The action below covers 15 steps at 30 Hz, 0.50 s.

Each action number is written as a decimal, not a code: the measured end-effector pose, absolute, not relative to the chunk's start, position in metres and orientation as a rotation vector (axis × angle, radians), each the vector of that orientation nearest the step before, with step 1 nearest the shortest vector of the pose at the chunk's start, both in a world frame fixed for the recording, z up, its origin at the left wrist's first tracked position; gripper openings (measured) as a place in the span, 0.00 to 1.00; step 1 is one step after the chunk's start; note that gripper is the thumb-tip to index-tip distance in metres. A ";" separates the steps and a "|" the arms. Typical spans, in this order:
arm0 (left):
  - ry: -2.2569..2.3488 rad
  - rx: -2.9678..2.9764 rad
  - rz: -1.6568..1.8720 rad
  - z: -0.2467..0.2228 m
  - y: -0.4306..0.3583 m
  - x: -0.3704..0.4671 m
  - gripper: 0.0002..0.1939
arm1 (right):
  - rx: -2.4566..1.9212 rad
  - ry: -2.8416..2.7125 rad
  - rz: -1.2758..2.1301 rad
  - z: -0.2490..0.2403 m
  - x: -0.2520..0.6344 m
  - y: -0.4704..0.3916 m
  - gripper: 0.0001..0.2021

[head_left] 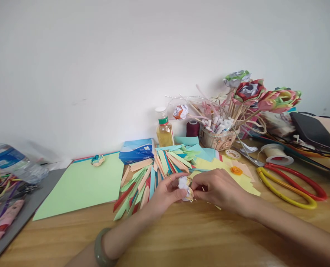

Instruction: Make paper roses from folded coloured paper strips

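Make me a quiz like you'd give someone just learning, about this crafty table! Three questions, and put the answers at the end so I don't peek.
1. What is between the bare left hand and the bare right hand?
A: a purple spool of thread
B: a small white-and-yellow crumpled paper piece
C: a blue-and-white plastic tissue pack

2. True or false: the large metal scissors with red and yellow handles lie to the right of both hands.

3. Fill in the missing word: a smooth, round, grey-green bangle circles the ____ arm.

Key: 1. B; 2. True; 3. left
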<state>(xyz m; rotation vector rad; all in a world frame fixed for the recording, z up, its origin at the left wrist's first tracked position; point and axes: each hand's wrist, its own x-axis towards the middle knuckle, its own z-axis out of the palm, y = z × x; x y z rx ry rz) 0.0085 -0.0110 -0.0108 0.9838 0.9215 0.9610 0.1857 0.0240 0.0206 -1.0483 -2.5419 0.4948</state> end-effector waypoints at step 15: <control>0.896 0.946 0.987 -0.013 -0.011 0.008 0.26 | -1.073 -2.509 0.481 0.024 0.186 0.024 0.04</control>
